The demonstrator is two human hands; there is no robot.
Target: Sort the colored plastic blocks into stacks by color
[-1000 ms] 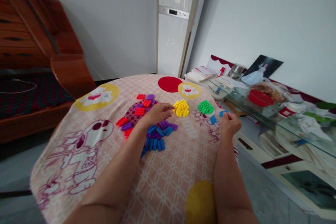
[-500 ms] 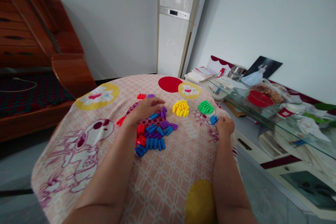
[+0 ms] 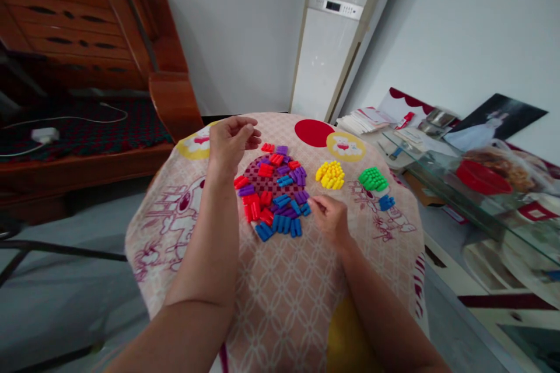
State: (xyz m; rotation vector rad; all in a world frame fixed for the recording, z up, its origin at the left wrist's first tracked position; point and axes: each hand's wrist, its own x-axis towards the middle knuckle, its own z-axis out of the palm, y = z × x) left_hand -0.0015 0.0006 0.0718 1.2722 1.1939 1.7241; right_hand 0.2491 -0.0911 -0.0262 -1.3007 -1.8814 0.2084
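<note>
A mixed heap of red, purple and blue plastic pieces (image 3: 275, 192) lies on a round table under a pink cartoon cloth (image 3: 284, 285). To its right sit a yellow cluster (image 3: 331, 175), a green cluster (image 3: 373, 179) and a small blue group (image 3: 386, 203). My left hand (image 3: 230, 141) hovers above the heap's far left edge, fingers loosely curled and apart, with nothing visible in them. My right hand (image 3: 330, 218) rests on the cloth at the heap's right edge. Its fingers are pinched together next to the blue pieces; what they pinch is hidden.
A carved wooden bench (image 3: 87, 41) with a white charger and cable stands at the left. A tall white air conditioner (image 3: 332, 41) is behind the table. At the right, a glass-topped table (image 3: 481, 198) holds a red bowl (image 3: 483, 178), papers and a photo.
The view has swung left. My right hand moved from the small blue group over to the mixed heap. My left hand lifted off the heap and rose above its far left side.
</note>
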